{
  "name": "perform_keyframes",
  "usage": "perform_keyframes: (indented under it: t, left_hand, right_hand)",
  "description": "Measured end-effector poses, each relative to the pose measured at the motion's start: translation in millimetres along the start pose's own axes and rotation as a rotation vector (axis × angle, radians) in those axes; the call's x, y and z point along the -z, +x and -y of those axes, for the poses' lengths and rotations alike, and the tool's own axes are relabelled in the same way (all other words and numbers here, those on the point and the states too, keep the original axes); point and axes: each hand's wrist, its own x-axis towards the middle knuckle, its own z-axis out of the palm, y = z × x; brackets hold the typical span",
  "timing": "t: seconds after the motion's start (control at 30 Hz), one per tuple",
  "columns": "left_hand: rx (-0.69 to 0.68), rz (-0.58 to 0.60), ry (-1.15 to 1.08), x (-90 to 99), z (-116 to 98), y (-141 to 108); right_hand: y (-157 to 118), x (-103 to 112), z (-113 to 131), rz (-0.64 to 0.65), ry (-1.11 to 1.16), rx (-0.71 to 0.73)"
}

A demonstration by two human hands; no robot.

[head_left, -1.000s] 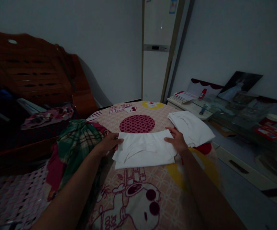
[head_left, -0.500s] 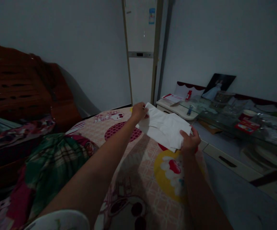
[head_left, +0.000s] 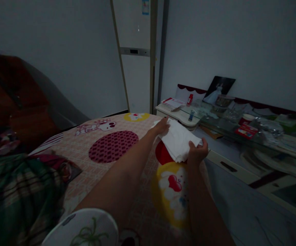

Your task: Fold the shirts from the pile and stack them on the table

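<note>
White folded cloth (head_left: 179,140) is at the right edge of the patterned table (head_left: 145,191), partly over a red patch (head_left: 162,154). The left hand (head_left: 162,126) grips its far-left corner; the right hand (head_left: 198,150) pinches its right side, thumb on top. Green plaid cloth (head_left: 22,191) bunches by the table's left edge.

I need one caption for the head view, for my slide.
Left hand and right hand hold white cloth near the right edge of the tablecloth; plaid cloth lies at left.
</note>
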Motion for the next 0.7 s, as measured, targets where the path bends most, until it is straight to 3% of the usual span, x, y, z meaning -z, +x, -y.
perform_keyframes:
  t: [0.07, 0.17, 0.33, 0.47, 0.57, 0.7]
  left_hand:
    - [0.032, 0.053, 0.015, -11.8, 4.2, -13.9]
    - [0.057, 0.084, 0.075, -11.2, 6.4, -31.8]
    - [0.143, 0.047, 0.202, 17.1, 11.6, -67.9]
    - [0.165, 0.127, 0.253, 45.0, 16.9, -123.8]
    - [0.150, 0.241, 0.240, 69.5, 20.1, -174.7]
    - [0.220, 0.142, 0.239, 108.0, 25.0, -237.6]
  right_hand:
    - [-0.4, 0.0, -0.4, 0.001, -0.020, 0.016]
    - [-1.2, 0.3, -0.4, -0.032, -0.034, 0.041]
    - [-3.4, 3.3, 0.3, -0.099, -0.115, 0.080]
    - [-10.6, 3.1, 5.2, -0.129, -0.216, 0.370]
    - [-28.4, -8.2, 10.6, 0.028, -0.226, 0.596]
    - [-70.3, -35.0, 10.6, 0.459, -0.194, 0.816]
